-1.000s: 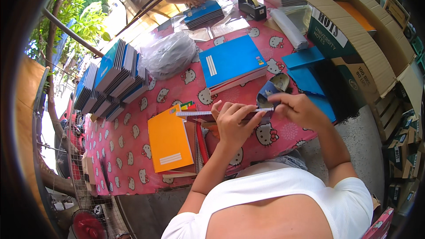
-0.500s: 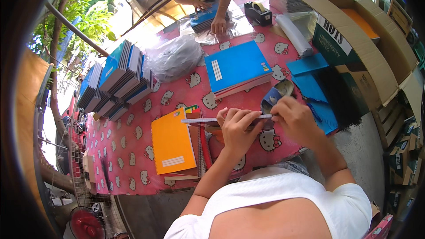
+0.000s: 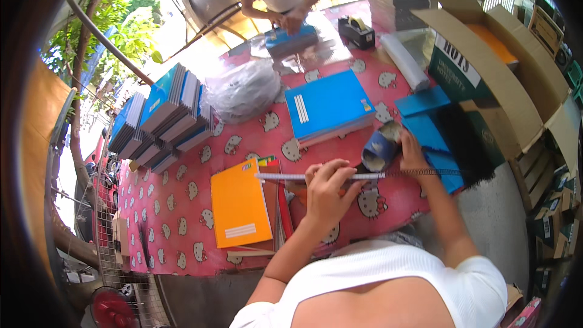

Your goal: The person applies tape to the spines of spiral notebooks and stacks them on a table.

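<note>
My left hand (image 3: 328, 191) grips a notebook (image 3: 282, 177), held edge-on above the table with the fingers over its top edge. A dark spiral coil (image 3: 425, 172) runs out of the notebook's right end and across my right wrist. My right hand (image 3: 413, 152) is off the coil, fingers stretched out at the right side of a blue container (image 3: 379, 150) with a pale inside; the fingertips are partly hidden. Left of my hands lies a pile topped by an orange notebook (image 3: 240, 203). Beyond them is a stack topped by a blue notebook (image 3: 331, 104).
Stacked blue notebooks (image 3: 167, 106) stand at the left beside a crumpled clear plastic heap (image 3: 243, 88). Blue sheets (image 3: 425, 124) and a black bristly mass (image 3: 473, 146) lie right, near an open carton (image 3: 516, 73). Across the pink table (image 3: 200, 206), a person handles blue notebooks near a tape dispenser (image 3: 356, 31).
My right hand has moved from the notebook's right end to the blue container. The coil now sticks out visibly. Across the table, the person's hands have come together over the blue notebooks.
</note>
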`<state>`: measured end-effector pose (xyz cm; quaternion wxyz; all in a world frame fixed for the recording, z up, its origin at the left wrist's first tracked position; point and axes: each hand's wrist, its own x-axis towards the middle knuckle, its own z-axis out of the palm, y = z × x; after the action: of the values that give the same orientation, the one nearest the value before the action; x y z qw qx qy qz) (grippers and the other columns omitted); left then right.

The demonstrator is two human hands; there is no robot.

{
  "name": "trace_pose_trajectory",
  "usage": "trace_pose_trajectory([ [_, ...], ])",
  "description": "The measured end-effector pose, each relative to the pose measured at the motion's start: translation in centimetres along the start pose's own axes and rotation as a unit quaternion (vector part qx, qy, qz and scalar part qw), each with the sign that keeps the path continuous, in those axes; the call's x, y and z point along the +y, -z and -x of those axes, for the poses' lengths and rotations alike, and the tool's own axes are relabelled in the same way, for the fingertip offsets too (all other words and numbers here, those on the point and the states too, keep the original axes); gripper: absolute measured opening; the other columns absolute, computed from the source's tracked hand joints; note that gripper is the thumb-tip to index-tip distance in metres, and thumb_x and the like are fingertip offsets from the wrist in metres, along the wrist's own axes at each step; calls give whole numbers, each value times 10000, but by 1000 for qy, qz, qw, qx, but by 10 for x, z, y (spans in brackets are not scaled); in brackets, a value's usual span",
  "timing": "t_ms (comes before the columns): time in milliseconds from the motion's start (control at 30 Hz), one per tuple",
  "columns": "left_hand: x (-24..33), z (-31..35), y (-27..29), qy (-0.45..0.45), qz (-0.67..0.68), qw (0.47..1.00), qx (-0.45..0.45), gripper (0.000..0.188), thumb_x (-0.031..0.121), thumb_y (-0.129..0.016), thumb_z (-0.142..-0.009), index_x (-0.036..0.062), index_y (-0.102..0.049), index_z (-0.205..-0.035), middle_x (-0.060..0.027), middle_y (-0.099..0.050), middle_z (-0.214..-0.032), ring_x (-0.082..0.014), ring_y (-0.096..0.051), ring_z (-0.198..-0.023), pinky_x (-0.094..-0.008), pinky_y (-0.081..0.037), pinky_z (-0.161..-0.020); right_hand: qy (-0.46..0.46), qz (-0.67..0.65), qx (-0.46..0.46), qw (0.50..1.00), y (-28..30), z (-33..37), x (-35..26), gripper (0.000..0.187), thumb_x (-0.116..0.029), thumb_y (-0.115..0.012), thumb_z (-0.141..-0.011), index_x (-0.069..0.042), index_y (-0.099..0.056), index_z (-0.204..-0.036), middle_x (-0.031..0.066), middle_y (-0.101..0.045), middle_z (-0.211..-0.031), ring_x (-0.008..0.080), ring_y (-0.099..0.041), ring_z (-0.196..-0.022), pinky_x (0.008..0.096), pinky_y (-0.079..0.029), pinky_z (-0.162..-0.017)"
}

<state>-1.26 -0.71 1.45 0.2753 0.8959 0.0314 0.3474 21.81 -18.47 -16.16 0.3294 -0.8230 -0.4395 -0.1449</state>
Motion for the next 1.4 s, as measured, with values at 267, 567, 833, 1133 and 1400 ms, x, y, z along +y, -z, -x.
trace_pose_trajectory([
  [267,-7,5,-2,-10,-84,996,-2,314,282,-808,-666,152,-678,-920,35,-656,-820,-170,-589,-834,-467,-214,-1004,25,38,-315,948,21,-63,18,678,-29,-684,-665,-139,-469,-1298,149,-506,-1330,367,-406,-1290,469,-410,-989],
  [567,-14,-2,-5,-35,-70,996,36,304,319,-821,-627,155,-681,-841,45,-650,-774,-165,-565,-790,-417,-273,-962,122,54,-254,958,18,-79,17,475,-257,-732,-749,-78,-550,-1150,138,-653,-1051,347,-620,-980,462,-472,-900],
  [833,-16,-4,-2,-21,-82,996,11,254,312,-818,-624,150,-662,-743,34,-639,-741,-174,-567,-806,-409,-278,-951,99,121,-177,972,3,-62,-28,442,-258,-762,-708,-47,-543,-1029,174,-646,-948,324,-642,-866,416,-512,-767],
  [1133,-15,-6,-4,-6,-72,996,49,235,287,-811,-627,143,-649,-716,34,-640,-721,-175,-570,-798,-422,-279,-944,-86,-713,-81,691,78,-71,-70,402,-195,-771,-733,-17,-574,-1035,99,-671,-955,189,-642,-818,315,-512,-720],
  [1400,-13,-9,-5,8,-56,998,32,229,271,-818,-607,136,-644,-671,33,-623,-659,-167,-564,-706,-415,-295,-928,-78,-459,-251,849,108,-83,-84,378,-76,-758,-712,-10,-591,-1045,68,-630,-933,135,-607,-808,299,-496,-737],
])
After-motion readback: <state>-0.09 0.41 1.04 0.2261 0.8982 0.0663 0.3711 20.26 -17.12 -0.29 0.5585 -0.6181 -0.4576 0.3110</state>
